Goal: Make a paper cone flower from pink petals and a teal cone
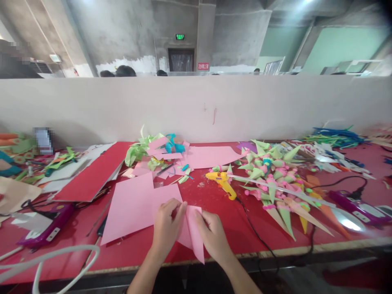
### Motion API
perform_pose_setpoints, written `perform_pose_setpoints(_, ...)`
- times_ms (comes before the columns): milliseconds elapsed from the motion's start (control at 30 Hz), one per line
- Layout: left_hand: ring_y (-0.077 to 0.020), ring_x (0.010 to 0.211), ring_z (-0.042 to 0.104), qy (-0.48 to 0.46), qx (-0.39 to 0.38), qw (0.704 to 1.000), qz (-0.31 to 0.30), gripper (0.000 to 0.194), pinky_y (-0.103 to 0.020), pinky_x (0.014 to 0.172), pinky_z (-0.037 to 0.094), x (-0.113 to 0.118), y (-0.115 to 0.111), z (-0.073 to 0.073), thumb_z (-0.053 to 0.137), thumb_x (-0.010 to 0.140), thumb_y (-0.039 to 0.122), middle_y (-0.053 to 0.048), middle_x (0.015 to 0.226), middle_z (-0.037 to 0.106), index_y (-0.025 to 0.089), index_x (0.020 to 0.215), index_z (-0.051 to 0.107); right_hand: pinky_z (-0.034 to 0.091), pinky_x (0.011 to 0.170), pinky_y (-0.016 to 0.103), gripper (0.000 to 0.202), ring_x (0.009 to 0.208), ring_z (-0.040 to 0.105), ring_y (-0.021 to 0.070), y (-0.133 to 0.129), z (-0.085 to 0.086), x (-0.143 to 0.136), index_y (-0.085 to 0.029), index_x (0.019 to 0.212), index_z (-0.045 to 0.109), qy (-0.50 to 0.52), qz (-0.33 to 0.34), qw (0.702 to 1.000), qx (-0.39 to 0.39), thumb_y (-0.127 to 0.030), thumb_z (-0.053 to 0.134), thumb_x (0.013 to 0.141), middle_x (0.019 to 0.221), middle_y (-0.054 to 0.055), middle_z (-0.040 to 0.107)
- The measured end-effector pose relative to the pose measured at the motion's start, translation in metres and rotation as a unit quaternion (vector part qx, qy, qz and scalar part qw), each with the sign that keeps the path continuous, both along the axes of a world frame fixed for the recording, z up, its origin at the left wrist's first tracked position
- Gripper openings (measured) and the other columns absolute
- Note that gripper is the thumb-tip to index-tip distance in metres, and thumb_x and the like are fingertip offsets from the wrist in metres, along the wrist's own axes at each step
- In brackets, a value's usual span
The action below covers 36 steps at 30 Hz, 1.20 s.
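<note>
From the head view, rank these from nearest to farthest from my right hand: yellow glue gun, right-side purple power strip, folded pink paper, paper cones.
From the right hand:
1. Folded pink paper, in its grasp.
2. Yellow glue gun, just beyond.
3. Paper cones, to the right.
4. Purple power strip, far right.

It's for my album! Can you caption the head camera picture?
Two hands hold pink paper near a yellow glue gun.

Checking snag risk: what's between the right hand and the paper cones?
The black cord of the yellow glue gun, on the red tabletop; head view shows it.
</note>
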<state>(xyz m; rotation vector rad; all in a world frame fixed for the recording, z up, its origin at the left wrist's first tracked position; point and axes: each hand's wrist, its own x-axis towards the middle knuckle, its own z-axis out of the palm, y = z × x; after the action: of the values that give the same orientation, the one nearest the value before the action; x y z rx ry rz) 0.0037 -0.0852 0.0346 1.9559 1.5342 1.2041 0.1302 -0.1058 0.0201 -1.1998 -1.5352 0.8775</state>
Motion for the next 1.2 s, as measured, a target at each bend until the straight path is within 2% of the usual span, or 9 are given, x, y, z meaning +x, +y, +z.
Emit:
perform_pose_setpoints(233, -0.0096, 0.052, 0.041, -0.048, -0.022, 0.998, 0.014, 0.031, -0.021, 0.052, 0.032, -0.004, -0.002, 0.003, 0.04, 0.082, 0.032, 0.004, 0.053, 0.041, 0.017, 0.055, 0.042, 0.019, 0.044, 0.022, 0.039, 0.046, 0.028, 0.0069, 0.0, 0.004, -0.003, -0.019, 0.053, 0.025, -0.009, -0.026, 1.0, 0.011, -0.04, 0.035, 0.084, 0.047, -0.005, 0.025)
perform_pose_setpoints(367, -0.0102, 0.054, 0.041, -0.021, -0.056, 0.998, -0.015, 0.032, -0.021, 0.052, 0.032, -0.014, -0.003, 0.005, 0.039, 0.082, 0.037, 0.003, 0.054, 0.042, 0.016, 0.058, 0.044, 0.019, 0.044, 0.021, 0.038, 0.047, 0.028, 0.0068, 0.0, 0.006, 0.0, -0.019, 0.053, 0.027, 0.004, -0.017, 1.0, 0.007, -0.039, 0.036, 0.084, 0.049, -0.005, 0.026)
perform_pose_setpoints(533, -0.0081, 0.049, 0.032, 0.051, -0.096, 0.993, -0.057, 0.038, -0.02, 0.046, 0.026, -0.029, -0.007, 0.006, 0.04, 0.08, 0.041, 0.005, 0.049, 0.027, 0.017, 0.051, 0.032, 0.022, 0.045, 0.021, 0.034, 0.049, 0.032, 0.0073, -0.001, 0.008, 0.006, -0.017, 0.053, 0.034, -0.008, 0.023, 1.0, 0.006, -0.035, 0.04, 0.082, 0.05, -0.005, 0.029)
perform_pose_setpoints(700, -0.0073, 0.047, 0.026, 0.047, -0.083, 0.994, -0.059, 0.037, -0.02, 0.043, 0.023, -0.036, -0.01, 0.01, 0.036, 0.081, 0.037, 0.005, 0.05, 0.022, 0.018, 0.051, 0.026, 0.017, 0.044, 0.023, 0.04, 0.047, 0.026, 0.0063, 0.0, 0.007, 0.008, -0.019, 0.051, 0.023, -0.041, 0.041, 0.998, 0.004, -0.038, 0.039, 0.082, 0.049, -0.005, 0.021)
perform_pose_setpoints(867, -0.0069, 0.047, 0.024, 0.044, -0.086, 0.993, -0.06, 0.037, -0.02, 0.042, 0.02, -0.038, -0.011, 0.012, 0.036, 0.08, 0.036, 0.005, 0.05, 0.021, 0.018, 0.052, 0.022, 0.016, 0.044, 0.023, 0.04, 0.047, 0.024, 0.0063, -0.001, 0.007, 0.009, -0.019, 0.053, 0.02, -0.023, 0.046, 0.999, -0.011, -0.04, 0.035, 0.084, 0.05, -0.005, 0.02)
perform_pose_setpoints(1067, -0.0071, 0.046, 0.024, 0.021, -0.086, 0.996, -0.012, 0.037, -0.02, 0.041, 0.019, -0.042, -0.011, 0.011, 0.037, 0.081, 0.038, 0.005, 0.05, 0.021, 0.019, 0.053, 0.024, 0.017, 0.044, 0.022, 0.039, 0.047, 0.024, 0.0065, -0.001, 0.002, 0.013, -0.019, 0.053, 0.021, 0.002, -0.016, 1.0, -0.02, -0.04, 0.035, 0.083, 0.049, -0.005, 0.021)
perform_pose_setpoints(1200, -0.0071, 0.045, 0.025, 0.02, -0.079, 0.997, 0.014, 0.038, -0.02, 0.042, 0.02, -0.042, -0.01, 0.011, 0.036, 0.082, 0.039, 0.005, 0.049, 0.021, 0.019, 0.052, 0.025, 0.024, 0.048, 0.021, 0.034, 0.053, 0.034, 0.0086, -0.002, 0.007, 0.014, -0.018, 0.055, 0.033, -0.02, 0.038, 0.999, -0.008, -0.038, 0.041, 0.081, 0.052, -0.004, 0.032)
